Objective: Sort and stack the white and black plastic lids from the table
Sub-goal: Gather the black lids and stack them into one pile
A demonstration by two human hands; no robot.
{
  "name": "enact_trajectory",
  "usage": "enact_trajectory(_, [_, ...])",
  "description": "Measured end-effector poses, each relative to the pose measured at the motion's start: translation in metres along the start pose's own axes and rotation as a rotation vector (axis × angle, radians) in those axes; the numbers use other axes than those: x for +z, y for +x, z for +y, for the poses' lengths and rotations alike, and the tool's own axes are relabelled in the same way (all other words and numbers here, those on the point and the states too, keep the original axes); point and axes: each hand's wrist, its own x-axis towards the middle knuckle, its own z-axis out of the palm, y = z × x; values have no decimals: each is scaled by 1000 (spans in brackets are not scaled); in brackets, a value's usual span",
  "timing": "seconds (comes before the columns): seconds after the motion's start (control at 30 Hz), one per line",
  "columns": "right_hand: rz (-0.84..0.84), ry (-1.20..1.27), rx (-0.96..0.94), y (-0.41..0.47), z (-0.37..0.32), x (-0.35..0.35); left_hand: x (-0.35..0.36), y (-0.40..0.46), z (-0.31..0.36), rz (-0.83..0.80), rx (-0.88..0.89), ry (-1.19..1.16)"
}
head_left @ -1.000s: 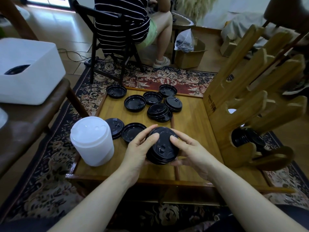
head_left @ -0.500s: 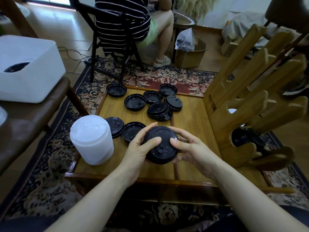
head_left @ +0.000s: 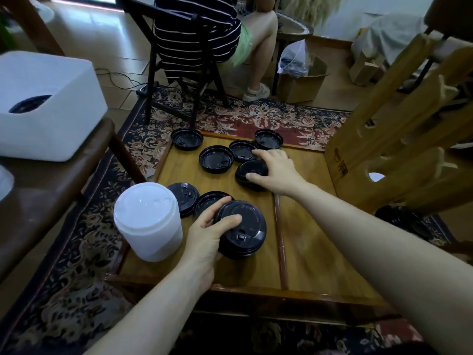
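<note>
Released from the right hand [head_left: 275, 172], the stack of black lids [head_left: 240, 230] now sits in the left hand [head_left: 210, 234] alone, thumb laid over the top lid and fingers curled round its far edge, held just above the near part of the surface [head_left: 314, 242]. That right hand has gone forward and now lies over a smaller pile of black lids [head_left: 249, 172] farther out, fingers spread and bent down around its rim; whether it has actually closed on the pile I cannot tell. Beyond its fingertips lie loose black lids [head_left: 216, 159], several upturned, and just past the left hand's fingers sit two more lids [head_left: 184, 198]. Left of that hand stands the stack of white lids [head_left: 147, 221], already gathered. My reading is that the white sorting is done, and the far pile is next to join the held stack. A wooden rack [head_left: 399, 129] rises to the right of the right hand.
</note>
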Motion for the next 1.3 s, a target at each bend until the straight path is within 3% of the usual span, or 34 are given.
enact_trajectory(0.17, [-214,-232,22,35,1,22,-5,6,9,-4,-29,-13])
enact_trajectory(0.3, [-145,-321,-25,22,9,25,-6,7,12,1,-31,-33])
enact_trajectory(0.47, [-135,-181,-84,-28,18,19,-1,2,11,-7,-25,-6])
enact_trajectory(0.57, [-135,43,-12,-59,23,10,3,-3,9,-8,-27,-5])
enact_trajectory(0.73, [32,469,106,-102,20,-13,8,-12,7,-8,-28,17])
enact_trajectory(0.9, [-35,719,64,-142,7,-29,11,-17,6,-35,-23,56])
enact_trajectory(1.13, [-137,643,-148,-152,-8,-19,12,-23,3,-104,-38,146])
enact_trajectory(1.3, [-312,651,-254,-150,-6,-26,13,-24,4,-148,-76,164])
